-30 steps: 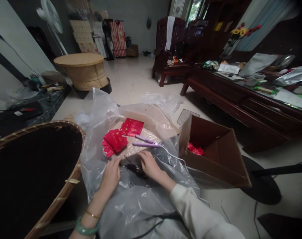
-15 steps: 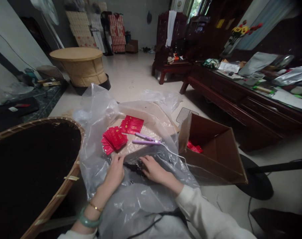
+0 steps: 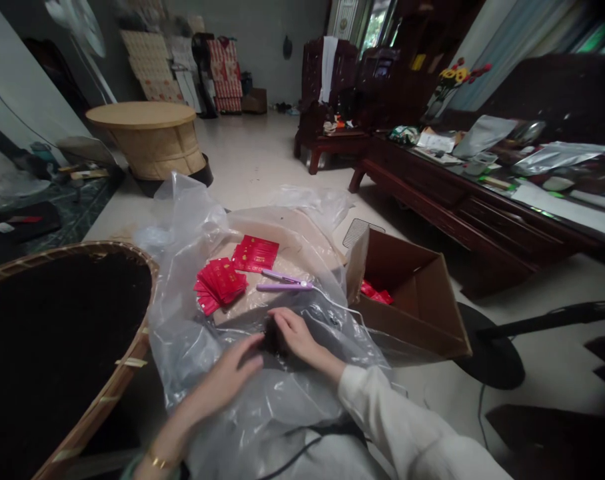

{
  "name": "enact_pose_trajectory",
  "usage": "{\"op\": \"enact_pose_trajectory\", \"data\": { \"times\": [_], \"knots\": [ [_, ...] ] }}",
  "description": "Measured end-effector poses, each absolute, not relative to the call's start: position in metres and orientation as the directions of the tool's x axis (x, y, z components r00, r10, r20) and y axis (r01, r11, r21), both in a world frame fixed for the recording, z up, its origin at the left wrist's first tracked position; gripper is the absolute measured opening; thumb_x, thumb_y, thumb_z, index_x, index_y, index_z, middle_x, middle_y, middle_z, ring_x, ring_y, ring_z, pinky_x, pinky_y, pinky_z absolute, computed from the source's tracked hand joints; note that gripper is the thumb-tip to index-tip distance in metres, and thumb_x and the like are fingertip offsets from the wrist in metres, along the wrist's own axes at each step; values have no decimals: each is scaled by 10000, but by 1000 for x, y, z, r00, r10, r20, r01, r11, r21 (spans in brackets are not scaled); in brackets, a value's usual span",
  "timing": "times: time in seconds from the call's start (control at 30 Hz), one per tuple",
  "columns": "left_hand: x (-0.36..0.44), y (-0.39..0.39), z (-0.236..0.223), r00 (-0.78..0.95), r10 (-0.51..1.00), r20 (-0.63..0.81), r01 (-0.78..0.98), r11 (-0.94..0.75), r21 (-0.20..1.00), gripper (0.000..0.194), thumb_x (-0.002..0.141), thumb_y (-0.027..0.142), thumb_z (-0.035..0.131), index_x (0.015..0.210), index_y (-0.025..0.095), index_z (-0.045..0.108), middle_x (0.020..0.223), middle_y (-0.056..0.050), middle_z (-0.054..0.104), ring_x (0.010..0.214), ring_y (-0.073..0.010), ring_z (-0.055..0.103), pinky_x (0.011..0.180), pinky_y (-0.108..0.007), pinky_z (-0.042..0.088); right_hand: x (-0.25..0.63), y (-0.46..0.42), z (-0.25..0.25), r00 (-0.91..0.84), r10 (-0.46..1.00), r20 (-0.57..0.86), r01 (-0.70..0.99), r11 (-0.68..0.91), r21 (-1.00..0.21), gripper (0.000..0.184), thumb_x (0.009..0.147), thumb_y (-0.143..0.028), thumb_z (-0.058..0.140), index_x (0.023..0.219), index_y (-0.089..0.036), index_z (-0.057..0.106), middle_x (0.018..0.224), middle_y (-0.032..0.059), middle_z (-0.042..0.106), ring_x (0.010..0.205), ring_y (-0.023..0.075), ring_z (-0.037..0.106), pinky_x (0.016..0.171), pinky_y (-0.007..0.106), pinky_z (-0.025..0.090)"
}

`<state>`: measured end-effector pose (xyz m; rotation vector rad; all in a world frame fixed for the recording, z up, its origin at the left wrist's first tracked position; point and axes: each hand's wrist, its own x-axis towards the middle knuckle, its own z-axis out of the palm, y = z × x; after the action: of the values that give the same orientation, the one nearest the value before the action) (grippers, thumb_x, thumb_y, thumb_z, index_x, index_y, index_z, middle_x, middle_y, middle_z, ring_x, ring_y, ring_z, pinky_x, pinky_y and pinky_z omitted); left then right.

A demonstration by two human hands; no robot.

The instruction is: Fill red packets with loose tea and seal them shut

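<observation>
Between my hands is a small heap of dark loose material (image 3: 273, 341), on clear plastic sheeting (image 3: 292, 393) over my lap. My left hand (image 3: 232, 367), blurred by motion, is at the heap's left side with its fingers stretched out and thumb apart. Curled around the heap's right side, my right hand (image 3: 293, 333) has its fingers together, and their tips are partly hidden. Just beyond lie a fanned stack of red packets (image 3: 221, 283), a second red stack (image 3: 255, 253) and a lilac mini hair straightener (image 3: 285, 283), its jaws apart, with a white cord.
A wide woven basket (image 3: 150, 293) filled with dark material stands at left. On the right is an open cardboard box (image 3: 417, 300) with red packets (image 3: 377, 292) inside, beside a black stand base (image 3: 492, 353). Farther off are a round table (image 3: 142, 115) and a long wooden table (image 3: 432, 207).
My left hand has moved down and turned, its fingers now stretched toward the heap. My right hand has shifted slightly left, closer around the dark material. The view has swung a little right.
</observation>
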<state>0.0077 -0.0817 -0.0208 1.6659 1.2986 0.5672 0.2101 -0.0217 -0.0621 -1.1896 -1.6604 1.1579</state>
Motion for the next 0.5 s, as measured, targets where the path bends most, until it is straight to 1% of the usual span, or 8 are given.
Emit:
{"op": "enact_pose_trajectory", "data": {
  "times": [0.03, 0.07, 0.1, 0.17, 0.23, 0.3, 0.33, 0.5],
  "knots": [
    [7, -94, -12, 439, 877, -197, 560, -96, 823, 646, 765, 402, 671, 1383, 277, 531, 1412, -119, 544, 1273, -299, 532, 1066, -474, 432, 206, -15, -66, -235, 972, 25, 221, 79, -972, 351, 977, -390, 428, 1050, -187, 706, 1112, 94, 691, 1064, 209, 621, 1007, 379, 444],
    [9, -105, -4, 485, 850, -208, 631, -175, 756, 848, 639, 397, 780, 1425, 280, 484, 1446, -131, 507, 1314, -344, 482, 1088, -511, 397, 202, -8, -71, -216, 976, -23, 194, 20, -981, 424, 978, -458, 406, 1021, -178, 721, 1084, 97, 707, 1040, 218, 637, 990, 385, 456],
    [13, -114, 1, 475, 848, -235, 719, -220, 659, 955, 572, 363, 823, 1447, 254, 457, 1439, -156, 508, 1325, -384, 455, 1104, -554, 353, 198, -3, -77, -204, 977, -58, 181, -20, -983, 497, 971, -522, 386, 994, -167, 733, 1055, 105, 719, 1017, 230, 649, 970, 395, 468],
    [25, -127, 6, 396, 861, -320, 868, -238, 435, 879, 617, 226, 765, 1441, 178, 466, 1276, -188, 630, 1245, -401, 522, 1088, -575, 346, 189, 3, -87, -190, 978, -88, 178, -53, -983, 617, 947, -621, 351, 942, -150, 750, 1004, 123, 732, 976, 254, 666, 940, 420, 482],
    [35, -131, 4, 349, 853, -387, 923, -242, 298, 683, 707, 102, 605, 1385, 148, 528, 1130, -177, 694, 1116, -366, 614, 1006, -529, 435, 183, 3, -95, -179, 978, -104, 175, -72, -982, 671, 908, -689, 360, 893, -150, 760, 963, 129, 739, 950, 271, 673, 934, 439, 478],
    [39, -131, 1, 362, 857, -367, 920, -266, 287, 560, 752, 52, 477, 1281, 178, 612, 1096, -152, 700, 1016, -323, 660, 890, -453, 510, 180, 1, -98, -182, 977, -111, 169, -80, -982, 685, 868, -729, 389, 859, -156, 764, 929, 127, 742, 928, 278, 677, 930, 446, 476],
    [38, -129, 1, 382, 871, -310, 906, -287, 310, 519, 770, 54, 445, 1229, 198, 638, 1096, -138, 696, 988, -304, 668, 844, -416, 527, 179, 0, -99, -185, 976, -113, 164, -83, -983, 694, 854, -741, 394, 850, -154, 764, 917, 129, 742, 918, 279, 679, 924, 445, 480],
    [31, -107, 27, 475, 875, 97, 791, -472, 389, 408, 790, 96, 441, 1113, 222, 658, 936, -79, 665, 792, -216, 654, 680, -282, 511, 177, 3, -95, -205, 973, -103, 138, -76, -988, 784, 881, -741, 284, 915, -107, 745, 899, 160, 724, 847, 261, 683, 840, 430, 528]
  ]
}}
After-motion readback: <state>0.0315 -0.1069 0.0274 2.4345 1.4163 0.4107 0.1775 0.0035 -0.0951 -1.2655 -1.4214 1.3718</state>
